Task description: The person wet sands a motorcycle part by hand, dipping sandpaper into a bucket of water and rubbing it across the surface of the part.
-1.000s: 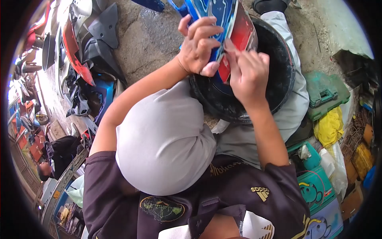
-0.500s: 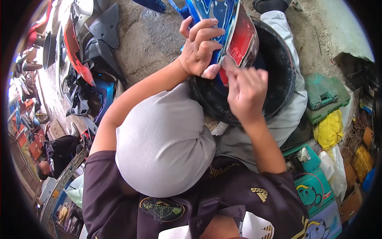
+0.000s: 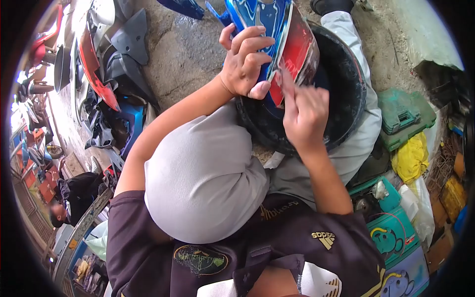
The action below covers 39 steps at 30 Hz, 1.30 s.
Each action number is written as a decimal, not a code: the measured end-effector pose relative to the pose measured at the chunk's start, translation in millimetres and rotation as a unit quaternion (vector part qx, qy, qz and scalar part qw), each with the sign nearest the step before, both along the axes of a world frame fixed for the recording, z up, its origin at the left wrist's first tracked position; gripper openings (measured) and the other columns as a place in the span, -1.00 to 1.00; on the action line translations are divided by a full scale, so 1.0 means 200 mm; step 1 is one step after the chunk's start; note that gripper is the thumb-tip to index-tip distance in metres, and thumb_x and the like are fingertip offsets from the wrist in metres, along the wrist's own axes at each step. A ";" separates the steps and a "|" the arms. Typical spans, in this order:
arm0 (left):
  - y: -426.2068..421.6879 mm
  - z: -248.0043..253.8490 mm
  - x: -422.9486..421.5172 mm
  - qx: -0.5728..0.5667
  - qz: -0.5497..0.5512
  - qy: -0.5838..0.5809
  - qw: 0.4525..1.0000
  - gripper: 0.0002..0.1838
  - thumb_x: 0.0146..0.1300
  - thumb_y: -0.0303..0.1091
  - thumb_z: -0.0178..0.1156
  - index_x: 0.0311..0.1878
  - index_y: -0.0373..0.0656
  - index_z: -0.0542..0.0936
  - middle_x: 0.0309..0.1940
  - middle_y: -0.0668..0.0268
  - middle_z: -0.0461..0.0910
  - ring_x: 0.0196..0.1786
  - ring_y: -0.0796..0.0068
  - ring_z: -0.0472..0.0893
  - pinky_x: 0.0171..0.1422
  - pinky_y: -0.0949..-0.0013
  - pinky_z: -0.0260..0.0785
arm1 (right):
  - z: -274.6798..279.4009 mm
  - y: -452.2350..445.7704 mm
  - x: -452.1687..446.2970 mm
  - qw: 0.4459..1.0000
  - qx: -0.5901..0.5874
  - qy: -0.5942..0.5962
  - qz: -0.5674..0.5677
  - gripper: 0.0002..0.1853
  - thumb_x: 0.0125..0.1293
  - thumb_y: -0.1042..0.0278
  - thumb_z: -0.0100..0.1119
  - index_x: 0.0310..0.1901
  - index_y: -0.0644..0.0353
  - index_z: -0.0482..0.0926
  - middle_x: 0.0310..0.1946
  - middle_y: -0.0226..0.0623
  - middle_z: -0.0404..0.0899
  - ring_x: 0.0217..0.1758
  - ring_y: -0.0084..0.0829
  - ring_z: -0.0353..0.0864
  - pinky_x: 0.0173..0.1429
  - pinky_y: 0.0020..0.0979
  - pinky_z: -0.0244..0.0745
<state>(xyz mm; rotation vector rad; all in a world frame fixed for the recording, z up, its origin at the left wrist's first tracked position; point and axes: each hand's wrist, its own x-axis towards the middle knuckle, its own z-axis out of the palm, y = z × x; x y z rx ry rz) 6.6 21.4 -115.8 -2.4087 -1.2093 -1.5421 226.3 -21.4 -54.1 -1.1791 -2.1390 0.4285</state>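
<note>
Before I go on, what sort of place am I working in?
Probably a repair workshop, likely for motorcycle bodywork. Loose moulded panels lie heaped at one side, a green case sits at the other, and the left hand holds a blue-and-red panel over a black tub.

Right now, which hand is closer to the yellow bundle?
The right. The right hand is over the black tub, on the yellow bundle's side; the left hand is farther away, holding the blue panel.

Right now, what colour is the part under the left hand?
The part is blue with pale streaks, plus a red area: head view.
</note>
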 end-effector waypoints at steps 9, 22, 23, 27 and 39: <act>-0.01 0.02 0.00 -0.001 0.000 0.019 1.000 -0.52 0.39 0.21 0.07 0.00 -0.03 0.53 0.22 0.16 0.69 0.47 -0.01 0.55 0.66 -0.32 -0.20 | -0.04 0.07 0.14 0.997 0.004 0.017 0.076 -0.55 0.38 0.49 0.43 0.30 0.13 0.81 -0.53 -0.37 0.45 -0.42 -0.30 0.46 -0.12 -0.20 0.24; 0.01 0.00 -0.01 0.012 -0.001 0.016 1.000 -0.52 0.39 0.20 0.05 0.00 -0.04 0.56 0.23 0.13 0.68 0.47 -0.03 0.54 0.65 -0.33 -0.20 | -0.07 0.15 0.22 0.989 -0.015 0.015 0.144 -0.51 0.30 0.46 0.49 0.28 -0.03 0.82 -0.46 -0.44 0.54 -0.38 -0.33 0.54 -0.10 -0.21 0.27; 0.00 0.00 0.00 0.009 -0.001 0.012 1.000 -0.52 0.39 0.20 0.04 -0.01 -0.04 0.56 0.22 0.13 0.69 0.47 -0.03 0.54 0.65 -0.33 -0.19 | -0.05 0.16 0.19 0.988 -0.014 0.021 0.150 -0.51 0.30 0.46 0.49 0.29 -0.04 0.82 -0.47 -0.44 0.55 -0.38 -0.33 0.54 -0.10 -0.21 0.27; 0.00 0.01 0.00 0.008 -0.001 0.023 1.000 -0.52 0.38 0.20 0.05 -0.01 -0.03 0.56 0.21 0.13 0.69 0.47 -0.02 0.55 0.65 -0.32 -0.19 | 0.00 0.21 0.14 0.986 -0.008 0.029 0.165 -0.51 0.32 0.46 0.47 0.29 -0.08 0.83 -0.49 -0.43 0.52 -0.38 -0.34 0.53 -0.10 -0.23 0.28; -0.01 0.01 0.02 0.003 -0.010 0.015 1.000 -0.53 0.38 0.20 0.06 -0.02 -0.02 0.56 0.22 0.16 0.69 0.46 -0.02 0.56 0.67 -0.36 -0.22 | -0.09 0.14 0.23 0.985 -0.037 0.079 0.148 -0.55 0.32 0.51 0.48 0.25 -0.01 0.85 -0.53 -0.39 0.57 -0.46 -0.32 0.56 -0.16 -0.24 0.32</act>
